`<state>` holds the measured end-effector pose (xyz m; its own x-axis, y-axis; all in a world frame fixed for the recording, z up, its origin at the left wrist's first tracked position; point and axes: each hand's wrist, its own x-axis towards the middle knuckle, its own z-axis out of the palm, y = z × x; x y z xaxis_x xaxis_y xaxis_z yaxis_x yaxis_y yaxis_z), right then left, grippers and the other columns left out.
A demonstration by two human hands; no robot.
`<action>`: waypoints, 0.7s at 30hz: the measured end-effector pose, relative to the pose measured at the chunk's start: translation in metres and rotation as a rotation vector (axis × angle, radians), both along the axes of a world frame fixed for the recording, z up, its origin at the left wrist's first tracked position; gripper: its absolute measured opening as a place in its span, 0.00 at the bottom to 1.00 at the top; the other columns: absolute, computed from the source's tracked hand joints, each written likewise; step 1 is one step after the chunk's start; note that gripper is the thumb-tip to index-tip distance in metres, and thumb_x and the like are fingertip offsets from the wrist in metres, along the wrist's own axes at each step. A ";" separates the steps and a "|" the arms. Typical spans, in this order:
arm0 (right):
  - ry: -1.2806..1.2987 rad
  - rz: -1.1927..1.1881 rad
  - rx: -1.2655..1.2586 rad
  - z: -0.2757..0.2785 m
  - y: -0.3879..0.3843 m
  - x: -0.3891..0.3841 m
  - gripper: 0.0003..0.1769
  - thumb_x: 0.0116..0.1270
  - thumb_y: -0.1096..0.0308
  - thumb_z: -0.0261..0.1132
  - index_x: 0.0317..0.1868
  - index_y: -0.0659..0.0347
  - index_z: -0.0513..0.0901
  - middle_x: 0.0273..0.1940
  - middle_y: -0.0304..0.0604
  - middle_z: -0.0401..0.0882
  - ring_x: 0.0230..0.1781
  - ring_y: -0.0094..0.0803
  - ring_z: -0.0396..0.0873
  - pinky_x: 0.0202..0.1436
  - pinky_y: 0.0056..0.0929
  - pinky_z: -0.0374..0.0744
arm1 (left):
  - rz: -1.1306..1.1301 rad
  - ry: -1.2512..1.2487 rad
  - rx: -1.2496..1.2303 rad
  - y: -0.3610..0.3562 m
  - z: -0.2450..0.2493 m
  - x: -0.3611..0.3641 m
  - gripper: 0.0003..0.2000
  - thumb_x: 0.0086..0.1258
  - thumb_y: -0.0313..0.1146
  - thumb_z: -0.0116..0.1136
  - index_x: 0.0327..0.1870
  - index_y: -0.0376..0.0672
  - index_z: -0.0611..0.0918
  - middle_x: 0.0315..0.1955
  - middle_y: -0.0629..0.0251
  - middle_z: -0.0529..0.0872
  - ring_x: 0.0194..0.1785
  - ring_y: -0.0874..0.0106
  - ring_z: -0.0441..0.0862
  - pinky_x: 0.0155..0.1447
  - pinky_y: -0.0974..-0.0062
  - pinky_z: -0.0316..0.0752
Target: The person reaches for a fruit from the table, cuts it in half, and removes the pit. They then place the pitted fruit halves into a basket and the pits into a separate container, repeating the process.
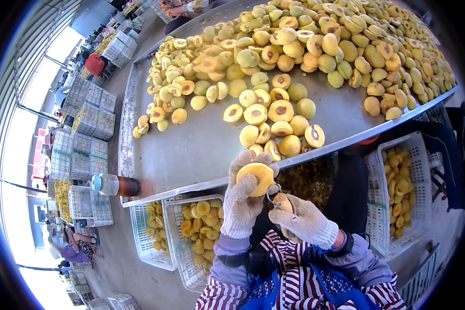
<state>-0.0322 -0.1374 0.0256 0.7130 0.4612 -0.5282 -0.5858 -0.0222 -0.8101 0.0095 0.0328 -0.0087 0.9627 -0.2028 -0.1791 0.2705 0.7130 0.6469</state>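
Note:
My left hand (241, 200), in a stained white knit glove, holds a yellow peach half (257, 179) with the thumb across it, just off the table's near edge. My right hand (306, 219), gloved the same way, is closed round a small pitting tool with a curved metal loop (274, 191). The loop is close to the right side of the peach half. The fingers under the tool are hidden. Just beyond my hands, several halved peaches (281, 110) lie on the metal table (191, 150), some cut side up with brown pits showing.
A large heap of peach halves (346, 46) covers the table's far side. A bottle of dark liquid (114, 185) stands at the left edge. Crates of peach halves (194, 258) flank my lap, another crate (392, 248) on the right. Crate stacks (88, 111) and people are further left.

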 end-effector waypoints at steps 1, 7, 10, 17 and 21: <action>-0.044 -0.005 -0.046 -0.002 0.001 -0.002 0.24 0.70 0.51 0.66 0.55 0.62 0.77 0.27 0.40 0.80 0.24 0.23 0.79 0.28 0.24 0.76 | 0.031 -0.003 0.015 -0.005 0.002 -0.004 0.30 0.66 0.41 0.67 0.67 0.45 0.70 0.64 0.50 0.75 0.63 0.50 0.77 0.53 0.54 0.84; -0.215 0.006 -0.156 -0.015 0.003 -0.008 0.28 0.69 0.45 0.64 0.51 0.65 0.79 0.32 0.50 0.85 0.32 0.38 0.85 0.39 0.35 0.80 | 0.064 -0.077 0.139 -0.022 0.015 -0.026 0.33 0.73 0.56 0.56 0.70 0.43 0.66 0.68 0.57 0.71 0.70 0.58 0.71 0.63 0.55 0.77; -0.176 0.001 -0.136 -0.011 0.002 -0.011 0.26 0.70 0.48 0.64 0.50 0.66 0.79 0.30 0.48 0.83 0.29 0.34 0.84 0.35 0.32 0.80 | 0.097 -0.127 0.217 -0.026 0.015 -0.033 0.31 0.76 0.54 0.52 0.70 0.41 0.66 0.69 0.54 0.70 0.70 0.58 0.71 0.63 0.57 0.78; 0.100 -0.027 0.174 0.014 -0.002 -0.015 0.16 0.74 0.54 0.63 0.43 0.60 0.76 0.20 0.33 0.76 0.14 0.17 0.71 0.15 0.17 0.66 | 0.139 -0.286 0.580 -0.040 0.047 -0.040 0.31 0.78 0.53 0.49 0.68 0.35 0.69 0.63 0.51 0.75 0.64 0.59 0.78 0.62 0.62 0.79; 0.110 0.043 0.218 0.012 -0.007 -0.013 0.16 0.73 0.54 0.63 0.43 0.60 0.76 0.20 0.33 0.76 0.12 0.18 0.71 0.13 0.17 0.67 | -0.047 -0.088 0.335 -0.027 0.048 -0.028 0.29 0.77 0.51 0.52 0.67 0.35 0.71 0.61 0.50 0.78 0.60 0.57 0.80 0.60 0.63 0.80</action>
